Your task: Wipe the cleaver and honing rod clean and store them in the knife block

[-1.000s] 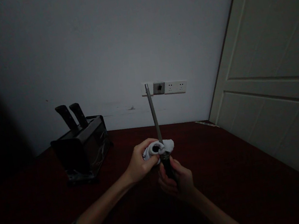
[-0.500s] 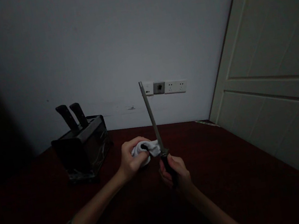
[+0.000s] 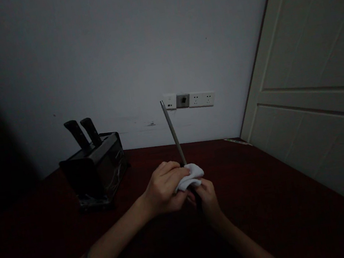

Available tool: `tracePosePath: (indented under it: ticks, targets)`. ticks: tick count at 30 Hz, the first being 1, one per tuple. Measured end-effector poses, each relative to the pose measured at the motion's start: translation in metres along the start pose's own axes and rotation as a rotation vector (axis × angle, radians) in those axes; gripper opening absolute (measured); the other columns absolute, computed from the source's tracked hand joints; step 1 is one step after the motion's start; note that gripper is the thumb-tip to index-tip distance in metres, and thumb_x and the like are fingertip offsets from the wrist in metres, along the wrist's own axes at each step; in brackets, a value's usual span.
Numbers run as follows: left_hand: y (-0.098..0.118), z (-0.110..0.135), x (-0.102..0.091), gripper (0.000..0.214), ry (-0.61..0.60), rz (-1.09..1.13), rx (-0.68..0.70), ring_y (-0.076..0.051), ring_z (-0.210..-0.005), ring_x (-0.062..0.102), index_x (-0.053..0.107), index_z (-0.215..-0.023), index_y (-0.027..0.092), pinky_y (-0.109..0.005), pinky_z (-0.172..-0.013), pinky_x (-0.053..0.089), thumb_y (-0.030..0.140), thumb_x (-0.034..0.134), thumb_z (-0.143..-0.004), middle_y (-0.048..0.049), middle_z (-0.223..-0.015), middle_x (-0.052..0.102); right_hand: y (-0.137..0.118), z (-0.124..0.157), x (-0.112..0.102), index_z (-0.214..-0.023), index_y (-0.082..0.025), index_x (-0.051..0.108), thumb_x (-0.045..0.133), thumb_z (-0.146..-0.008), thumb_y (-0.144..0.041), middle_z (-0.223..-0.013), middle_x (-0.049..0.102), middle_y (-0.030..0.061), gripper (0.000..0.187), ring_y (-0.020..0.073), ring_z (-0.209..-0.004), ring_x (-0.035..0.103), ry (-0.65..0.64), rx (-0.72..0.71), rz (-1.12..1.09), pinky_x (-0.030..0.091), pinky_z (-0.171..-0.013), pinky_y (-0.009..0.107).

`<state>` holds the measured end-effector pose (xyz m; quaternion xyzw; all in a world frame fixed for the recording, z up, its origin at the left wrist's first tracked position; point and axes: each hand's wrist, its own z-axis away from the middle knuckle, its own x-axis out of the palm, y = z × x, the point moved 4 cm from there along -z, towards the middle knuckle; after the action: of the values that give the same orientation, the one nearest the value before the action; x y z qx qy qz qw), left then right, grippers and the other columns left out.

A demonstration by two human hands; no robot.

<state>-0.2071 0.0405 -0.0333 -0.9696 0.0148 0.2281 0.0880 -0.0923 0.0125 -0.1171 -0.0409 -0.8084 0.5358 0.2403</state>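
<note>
My right hand (image 3: 207, 198) is closed round the dark handle of a honing steel (image 3: 173, 134). Its thin grey rod points up and leans slightly left. My left hand (image 3: 164, 189) is closed on a white cloth (image 3: 190, 178), which lies folded over the base of the rod and the top of the handle. The cloth and fingers hide the guard and much of the handle.
On the left of the dark red table (image 3: 229, 168) stands a black knife block (image 3: 97, 170) with two black-handled knives (image 3: 83, 131) in it. Wall sockets (image 3: 201, 99) sit behind the rod. A pale panelled door (image 3: 312, 95) is at the right.
My left hand has moved right with the cloth, from beside the steel's guard to round the base of the rod. The steel has dropped slightly in my right hand.
</note>
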Motion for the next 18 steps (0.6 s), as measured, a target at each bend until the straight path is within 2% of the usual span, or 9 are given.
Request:
tracePosePath:
  ticks: [2,4,7,9,13,16,18]
  targets:
    - [-0.011,0.003,-0.003,0.02,0.02,0.073,-0.07,-0.017,-0.073,0.055,0.059,-0.086,0.012,-0.03,-0.062,0.044,0.012,0.05,-0.068,-0.0067,-0.075,0.063,-0.001,-0.003,-0.001,-0.055,-0.016,0.046,0.062,-0.068,-0.051,-0.038,0.037,-0.0078,0.041,0.0036,-0.031,0.03,-0.005,0.035,-0.044,0.022,-0.029,0.016]
    - [-0.03,0.009,-0.002,0.015,-0.01,0.123,-0.224,-0.015,-0.067,0.052,0.058,-0.078,0.013,-0.028,-0.06,0.044,0.011,0.048,-0.068,-0.0044,-0.069,0.058,-0.004,-0.007,-0.002,-0.059,-0.016,0.048,0.06,-0.07,-0.054,-0.038,0.035,-0.0089,0.041,0.003,-0.029,0.028,-0.008,0.061,-0.098,0.02,-0.028,0.015]
    - [-0.058,0.031,0.008,0.021,-0.19,0.108,-0.463,-0.015,-0.072,0.054,0.059,-0.086,0.013,-0.028,-0.066,0.046,0.01,0.046,-0.069,-0.0051,-0.078,0.059,-0.006,-0.012,-0.006,-0.064,-0.016,0.051,0.06,-0.069,-0.056,-0.038,0.033,-0.0101,0.041,0.0025,-0.028,0.025,-0.002,0.101,-0.201,0.019,-0.027,0.014]
    - [-0.066,0.049,0.019,0.035,-0.373,0.066,-0.484,-0.018,-0.088,0.055,0.057,-0.102,0.014,-0.033,-0.079,0.045,0.009,0.046,-0.069,-0.0079,-0.095,0.06,-0.006,-0.014,-0.007,-0.065,-0.016,0.051,0.061,-0.068,-0.056,-0.039,0.033,-0.0103,0.041,0.0024,-0.029,0.025,-0.004,0.123,-0.257,0.02,-0.027,0.014]
    - [-0.057,0.085,0.033,0.061,-0.748,0.054,-0.435,-0.026,-0.124,0.036,0.041,-0.127,0.013,-0.041,-0.1,0.032,0.009,0.048,-0.066,-0.0138,-0.129,0.045,-0.008,-0.013,-0.005,-0.067,-0.016,0.053,0.062,-0.07,-0.053,-0.041,0.033,-0.0099,0.038,0.0025,-0.031,0.026,-0.017,0.129,-0.303,0.021,-0.029,0.014]
    - [-0.043,0.102,0.034,0.079,-0.988,0.183,-0.453,-0.031,-0.132,0.022,0.026,-0.136,0.014,-0.045,-0.104,0.026,0.02,0.057,-0.064,-0.0145,-0.141,0.032,-0.011,-0.011,-0.001,-0.069,-0.016,0.054,0.061,-0.072,-0.052,-0.043,0.034,-0.0092,0.037,0.0029,-0.033,0.028,-0.03,0.103,-0.291,0.024,-0.03,0.014]
    - [-0.038,0.107,0.031,0.093,-1.092,0.251,-0.475,-0.033,-0.134,0.014,0.016,-0.141,0.015,-0.048,-0.105,0.023,0.029,0.063,-0.061,-0.015,-0.145,0.022,-0.015,-0.01,0.002,-0.07,-0.016,0.054,0.06,-0.073,-0.051,-0.043,0.035,-0.0087,0.036,0.0033,-0.034,0.029,-0.044,0.086,-0.276,0.025,-0.031,0.014]
